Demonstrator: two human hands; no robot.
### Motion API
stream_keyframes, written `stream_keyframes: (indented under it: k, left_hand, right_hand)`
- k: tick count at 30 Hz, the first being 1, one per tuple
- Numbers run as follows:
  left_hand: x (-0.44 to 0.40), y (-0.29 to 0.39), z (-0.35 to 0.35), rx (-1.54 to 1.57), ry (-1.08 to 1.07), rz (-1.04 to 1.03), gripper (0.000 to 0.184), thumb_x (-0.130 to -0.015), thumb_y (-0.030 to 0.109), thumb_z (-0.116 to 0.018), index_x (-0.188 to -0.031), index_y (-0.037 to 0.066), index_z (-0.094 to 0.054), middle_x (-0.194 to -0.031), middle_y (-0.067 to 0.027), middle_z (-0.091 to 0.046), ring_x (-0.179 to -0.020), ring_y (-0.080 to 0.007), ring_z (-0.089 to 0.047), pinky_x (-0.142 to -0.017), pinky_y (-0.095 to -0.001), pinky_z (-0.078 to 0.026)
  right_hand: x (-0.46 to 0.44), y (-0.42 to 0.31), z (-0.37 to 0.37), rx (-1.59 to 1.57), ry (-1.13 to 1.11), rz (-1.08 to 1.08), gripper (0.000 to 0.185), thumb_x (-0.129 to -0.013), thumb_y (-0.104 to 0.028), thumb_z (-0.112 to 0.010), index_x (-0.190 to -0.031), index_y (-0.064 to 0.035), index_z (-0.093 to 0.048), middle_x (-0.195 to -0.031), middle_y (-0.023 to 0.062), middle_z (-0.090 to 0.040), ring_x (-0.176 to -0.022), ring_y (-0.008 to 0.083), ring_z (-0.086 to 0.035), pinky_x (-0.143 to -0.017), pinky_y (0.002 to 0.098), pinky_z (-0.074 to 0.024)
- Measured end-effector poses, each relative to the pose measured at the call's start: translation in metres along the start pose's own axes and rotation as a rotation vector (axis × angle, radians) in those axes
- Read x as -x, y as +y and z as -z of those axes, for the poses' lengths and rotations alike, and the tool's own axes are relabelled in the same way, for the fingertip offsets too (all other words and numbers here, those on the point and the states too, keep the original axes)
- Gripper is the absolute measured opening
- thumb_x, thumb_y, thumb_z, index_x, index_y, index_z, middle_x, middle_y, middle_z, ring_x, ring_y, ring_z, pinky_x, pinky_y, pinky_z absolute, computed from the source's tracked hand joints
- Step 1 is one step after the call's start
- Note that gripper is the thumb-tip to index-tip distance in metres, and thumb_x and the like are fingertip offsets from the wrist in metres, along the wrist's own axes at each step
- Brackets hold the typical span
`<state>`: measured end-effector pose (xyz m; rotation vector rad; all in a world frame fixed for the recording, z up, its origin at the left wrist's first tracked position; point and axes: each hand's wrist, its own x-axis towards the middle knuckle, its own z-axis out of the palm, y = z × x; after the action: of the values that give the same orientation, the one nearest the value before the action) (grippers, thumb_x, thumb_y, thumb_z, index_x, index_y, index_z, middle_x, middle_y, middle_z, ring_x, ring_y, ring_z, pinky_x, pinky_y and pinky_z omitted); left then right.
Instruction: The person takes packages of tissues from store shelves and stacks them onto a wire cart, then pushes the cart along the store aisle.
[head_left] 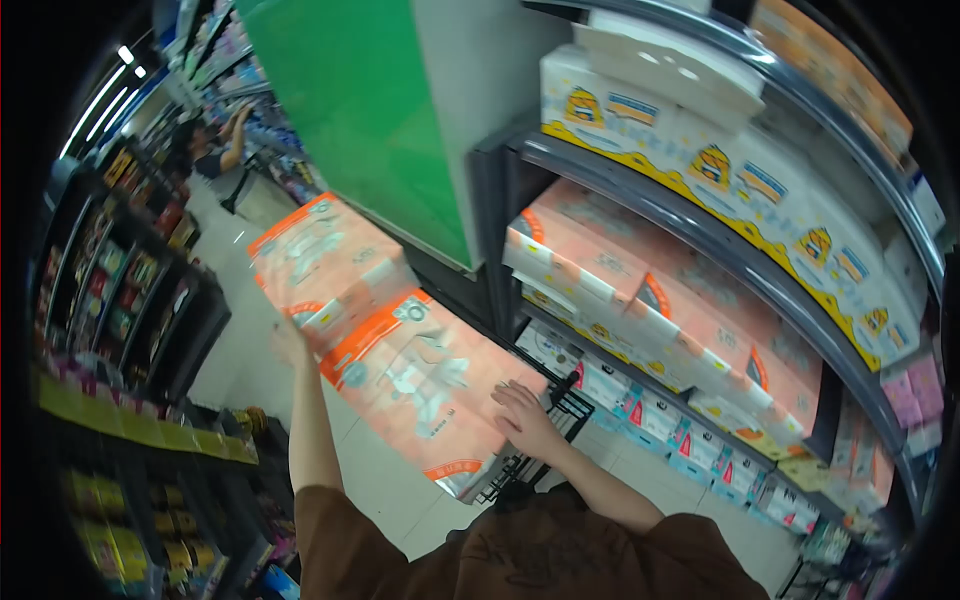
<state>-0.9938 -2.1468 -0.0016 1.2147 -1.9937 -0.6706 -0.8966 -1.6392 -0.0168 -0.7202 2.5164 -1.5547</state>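
Note:
A large peach-orange soft pack of what looks like tissue paper (400, 350), with a pale printed figure on top, lies in front of me over a black wire rack or cart (572, 412). Just beyond it is a second matching pack (320, 255), touching the first. My right hand (525, 415) rests on the near pack's right side, fingers spread flat. At the left edge, by the place where the two packs meet, is my left hand (290, 345); its fingers are blurred and partly hidden.
To the right, curved shelves hold more peach packs (640, 290) and white-yellow packs with cartoon ducks (710, 165). A green panel (360, 110) stands ahead. Dark shelving (130, 260) lines the left side of the tiled aisle (220, 350). Farther off, another person (215, 155) reaches towards a shelf.

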Motion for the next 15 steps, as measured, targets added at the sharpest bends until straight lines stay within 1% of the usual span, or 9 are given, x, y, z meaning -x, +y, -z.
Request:
stream_keyframes:
  k: [1, 2, 5, 6, 8, 10, 12, 14, 15]
  left_hand:
    - [0.023, 0.006, 0.014, 0.177, 0.023, -0.052, 0.066, -0.092, 0.047, -0.057, -0.134, -0.003, -0.042, -0.128, -0.0184, -0.050, -0.114, -0.0332, -0.053, -0.101, -0.0422, -0.041]
    - [0.052, 0.016, 0.030, 0.355, 0.047, -0.102, 0.060, -0.094, 0.041, -0.057, -0.132, -0.003, -0.045, -0.129, -0.0171, -0.050, -0.115, -0.0301, -0.053, -0.102, -0.0388, -0.040]
    - [0.154, 0.035, 0.068, 0.575, -0.160, -0.238, 0.045, -0.097, 0.025, -0.054, -0.132, -0.002, -0.045, -0.130, -0.0151, -0.050, -0.118, -0.0252, -0.051, -0.099, -0.0352, -0.042]
    - [0.189, 0.039, 0.077, 0.677, -0.251, -0.280, 0.041, -0.098, 0.020, -0.052, -0.131, -0.002, -0.046, -0.130, -0.0142, -0.050, -0.118, -0.0236, -0.052, -0.098, -0.0330, -0.042]
    - [0.251, 0.055, 0.100, 0.735, -0.438, -0.223, 0.037, -0.097, 0.012, -0.050, -0.131, -0.002, -0.046, -0.130, -0.0134, -0.050, -0.117, -0.0212, -0.052, -0.097, -0.0314, -0.044]
    - [0.314, 0.099, 0.132, 0.887, -0.593, -0.049, 0.030, -0.096, 0.006, -0.052, -0.125, -0.003, -0.048, -0.122, -0.0119, -0.053, -0.108, -0.0188, -0.056, -0.094, -0.0314, -0.047]
    - [0.360, 0.101, 0.130, 0.919, -0.681, -0.039, 0.023, -0.096, 0.005, -0.052, -0.118, -0.002, -0.053, -0.117, -0.0127, -0.055, -0.100, -0.0177, -0.059, -0.087, -0.0302, -0.051]
    - [0.413, 0.123, 0.132, 0.909, -0.791, 0.071, 0.018, -0.096, 0.007, -0.053, -0.113, 0.000, -0.055, -0.109, -0.0116, -0.058, -0.095, -0.0174, -0.060, -0.086, -0.0303, -0.051]
    - [0.436, 0.132, 0.135, 0.853, -0.936, 0.056, 0.018, -0.097, 0.009, -0.054, -0.112, 0.001, -0.055, -0.105, -0.0103, -0.061, -0.095, -0.0170, -0.060, -0.087, -0.0304, -0.051]
  right_hand:
    - [0.002, -0.001, 0.009, -0.171, 0.000, -0.071, 0.036, -0.091, -0.020, -0.060, -0.123, -0.0048, -0.055, -0.125, 0.0167, -0.057, -0.121, 0.0324, -0.051, -0.103, 0.0407, -0.0402]
    - [0.007, 0.005, 0.020, -0.243, 0.101, -0.086, 0.029, -0.092, -0.020, -0.061, -0.118, -0.0062, -0.059, -0.109, 0.0122, -0.065, -0.106, 0.0245, -0.062, -0.093, 0.0343, -0.0466]
    - [0.031, 0.023, 0.074, -0.734, 0.346, -0.341, 0.027, -0.093, -0.020, -0.060, -0.116, -0.0044, -0.059, -0.101, 0.0074, -0.067, -0.097, 0.0186, -0.064, -0.087, 0.0304, -0.0483]
    - [0.042, 0.041, 0.097, -0.691, 0.421, -0.355, 0.029, -0.095, -0.022, -0.059, -0.118, -0.0047, -0.057, -0.103, 0.0076, -0.066, -0.097, 0.0187, -0.063, -0.086, 0.0312, -0.0486]
    - [0.066, 0.077, 0.144, -0.697, 0.615, -0.443, 0.036, -0.095, -0.029, -0.059, -0.122, -0.0052, -0.053, -0.107, 0.0087, -0.063, -0.098, 0.0207, -0.062, -0.086, 0.0335, -0.0487]
    - [0.093, 0.099, 0.188, -0.837, 0.837, -0.555, 0.050, -0.093, -0.041, -0.060, -0.125, -0.0050, -0.048, -0.112, 0.0110, -0.059, -0.103, 0.0246, -0.060, -0.088, 0.0371, -0.0477]
    - [0.122, 0.112, 0.224, -0.967, 1.042, -0.576, 0.060, -0.090, -0.052, -0.060, -0.123, -0.0041, -0.046, -0.116, 0.0129, -0.057, -0.106, 0.0271, -0.059, -0.089, 0.0398, -0.0468]
    - [0.151, 0.122, 0.251, -1.046, 1.262, -0.550, 0.064, -0.088, -0.058, -0.059, -0.119, -0.0034, -0.047, -0.119, 0.0141, -0.055, -0.108, 0.0282, -0.057, -0.090, 0.0413, -0.0461]
    - [0.168, 0.127, 0.265, -1.055, 1.312, -0.538, 0.063, -0.089, -0.059, -0.057, -0.117, -0.0034, -0.049, -0.113, 0.0138, -0.057, -0.105, 0.0266, -0.058, -0.089, 0.0409, -0.0464]
